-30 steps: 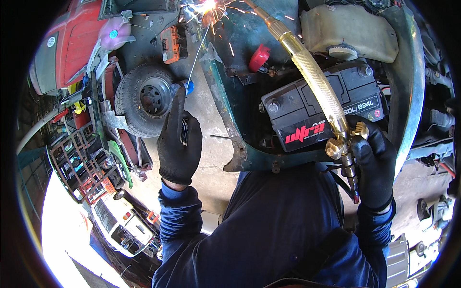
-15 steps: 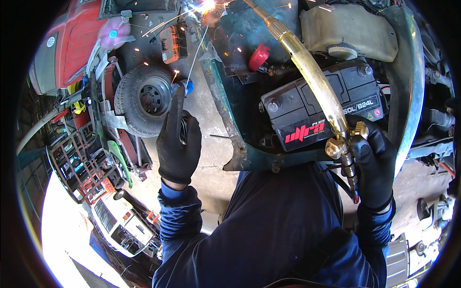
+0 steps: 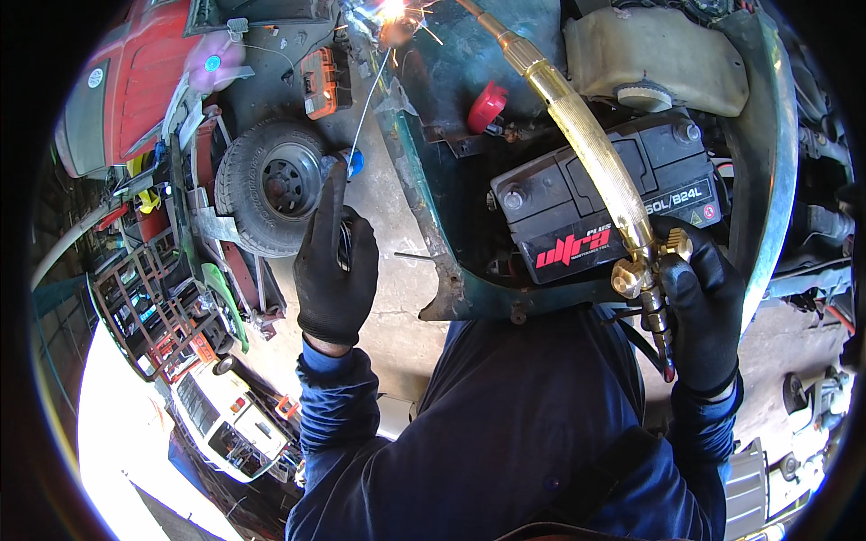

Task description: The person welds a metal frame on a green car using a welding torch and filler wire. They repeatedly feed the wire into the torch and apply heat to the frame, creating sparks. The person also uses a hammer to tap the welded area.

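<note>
Over the green body panel (image 3: 419, 194) and battery (image 3: 552, 200): brass torch (image 3: 588, 151), thin rod (image 3: 368, 110), 2 gloved hands.
Torch slants above battery, right hand (image 3: 705, 311) wrapped round its valve end; likely weighty, rigid, smooth, hot at tip, so grip back by the valves. Rod runs from left hand (image 3: 338, 281) toward 1 bright glow (image 3: 393, 11); left fingers pinch it, exact contact hidden. Likely light, bendy, hot far end; hold near end.

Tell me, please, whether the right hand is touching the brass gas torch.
Touching. The head view shows the gloved right hand gripping the brass gas torch near its lower end, with no gap between them.
</note>
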`<state>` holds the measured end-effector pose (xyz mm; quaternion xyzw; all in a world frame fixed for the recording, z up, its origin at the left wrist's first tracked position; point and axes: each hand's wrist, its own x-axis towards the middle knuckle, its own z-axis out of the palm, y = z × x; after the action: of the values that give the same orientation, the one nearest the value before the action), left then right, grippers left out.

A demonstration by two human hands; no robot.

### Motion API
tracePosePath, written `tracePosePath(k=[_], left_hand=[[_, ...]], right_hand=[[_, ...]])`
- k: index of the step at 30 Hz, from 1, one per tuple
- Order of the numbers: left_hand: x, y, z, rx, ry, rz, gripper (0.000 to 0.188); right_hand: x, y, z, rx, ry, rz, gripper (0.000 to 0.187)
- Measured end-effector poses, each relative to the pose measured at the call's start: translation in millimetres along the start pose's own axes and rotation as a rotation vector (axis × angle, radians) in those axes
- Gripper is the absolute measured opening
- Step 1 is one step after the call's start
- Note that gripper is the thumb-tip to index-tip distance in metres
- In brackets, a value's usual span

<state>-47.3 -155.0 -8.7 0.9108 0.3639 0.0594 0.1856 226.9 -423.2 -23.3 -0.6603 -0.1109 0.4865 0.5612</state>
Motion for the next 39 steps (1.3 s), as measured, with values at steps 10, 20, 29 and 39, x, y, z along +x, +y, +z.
tracePosePath(k=[10,20,29,39], left_hand=[[0.1,-2.2,0.2,-0.011,0.0,0.001,0.064],[1.0,0.5,-2.6,0.036,-0.003,0.007,0.063],[1.0,0.5,-0.8,-0.031,-0.004,-0.043,0.063],[2.2,-0.7,-2.1,0.026,0.005,0.027,0.064]], right_hand=[[1.0,-0.2,1.8,0.001,-0.005,-0.021,0.042],[1.1,2.0,1.8,-0.099,0.041,-0.051,0.034],[1.2,1.9,0.5,-0.081,0.025,-0.04,0.034],[2.2,1.5,0.8,-0.101,0.025,-0.051,0.034]])
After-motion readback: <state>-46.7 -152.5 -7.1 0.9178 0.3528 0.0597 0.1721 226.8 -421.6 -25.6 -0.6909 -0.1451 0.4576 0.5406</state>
